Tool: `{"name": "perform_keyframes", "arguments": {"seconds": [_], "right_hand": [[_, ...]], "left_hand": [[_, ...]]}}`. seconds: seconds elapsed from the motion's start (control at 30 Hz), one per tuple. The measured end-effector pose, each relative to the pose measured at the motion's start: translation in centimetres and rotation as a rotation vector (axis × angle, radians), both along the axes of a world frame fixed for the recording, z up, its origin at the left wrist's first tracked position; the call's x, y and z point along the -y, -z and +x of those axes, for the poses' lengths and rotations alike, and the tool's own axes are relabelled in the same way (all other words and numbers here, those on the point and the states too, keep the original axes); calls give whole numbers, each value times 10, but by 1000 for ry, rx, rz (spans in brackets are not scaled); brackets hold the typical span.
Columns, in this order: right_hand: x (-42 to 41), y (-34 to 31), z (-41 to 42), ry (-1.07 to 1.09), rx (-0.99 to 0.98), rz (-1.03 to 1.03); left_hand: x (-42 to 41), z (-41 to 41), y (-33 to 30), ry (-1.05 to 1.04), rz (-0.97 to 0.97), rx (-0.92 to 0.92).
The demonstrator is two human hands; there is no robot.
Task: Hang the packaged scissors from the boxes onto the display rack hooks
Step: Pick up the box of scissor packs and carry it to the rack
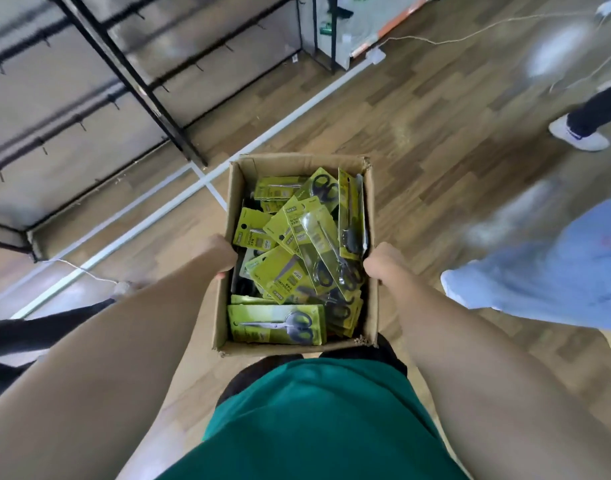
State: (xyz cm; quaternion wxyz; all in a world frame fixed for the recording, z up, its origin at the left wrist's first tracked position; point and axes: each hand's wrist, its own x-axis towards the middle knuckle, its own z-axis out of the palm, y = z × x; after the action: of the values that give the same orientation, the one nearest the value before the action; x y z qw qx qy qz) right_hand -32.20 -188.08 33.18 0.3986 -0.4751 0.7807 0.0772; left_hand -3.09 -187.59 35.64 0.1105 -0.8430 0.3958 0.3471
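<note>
Gripping the cardboard box (pixel 224 306) by its two long walls, both hands are clamped on it: the left hand (pixel 221 252) is curling over the left rim, the right hand (pixel 380 263) is wrapping the right rim, and the box is hanging between them in front of a green shirt (pixel 311 417). The packaged scissors (pixel 276 323) are all lying inside, a loose heap of yellow-green cards, some flat, one or two standing on edge against the right wall. None is out yet.

Judging from this, the step in hand is bringing the stock to the display rack (pixel 131 81), standing ahead and to the left with its hooks (pixel 81 124) showing bare. Doing it well means keeping the box level so the tilted packs are not sliding out, and setting it down close beside the rack's foot, clear of the white cable (pixel 86 271) trailing across the wooden floor (pixel 435 150).

Two other people are standing near: pale blue trousers (pixel 546 268) at the right, a white shoe (pixel 577 136) further off.

Fingertips are hidden behind the box walls, so how deep the grip goes is unclear. The hang holes on the cards are too small to make out, the rack's upper rails are blurring with motion, and the box's underside is out of sight.
</note>
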Motion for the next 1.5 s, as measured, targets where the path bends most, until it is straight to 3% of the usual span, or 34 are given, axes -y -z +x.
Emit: {"name": "perform_keyframes", "arguments": {"seconds": [0.13, 0.3, 0.57, 0.87, 1.23, 1.5], "right_hand": [[43, 2, -14, -109, -4, 48], [86, 3, -16, -195, -11, 33], [145, 5, -6, -90, -30, 5], [225, 24, 35, -96, -126, 103], [349, 2, 111, -166, -184, 107], [430, 1, 104, -148, -172, 106]], "left_hand": [[22, 2, 12, 15, 67, 52], [51, 2, 13, -9, 15, 47], [133, 14, 2, 46, -96, -8], [239, 61, 50, 126, -35, -128], [336, 134, 62, -121, 2, -265], [399, 128, 59, -21, 102, -181]]}}
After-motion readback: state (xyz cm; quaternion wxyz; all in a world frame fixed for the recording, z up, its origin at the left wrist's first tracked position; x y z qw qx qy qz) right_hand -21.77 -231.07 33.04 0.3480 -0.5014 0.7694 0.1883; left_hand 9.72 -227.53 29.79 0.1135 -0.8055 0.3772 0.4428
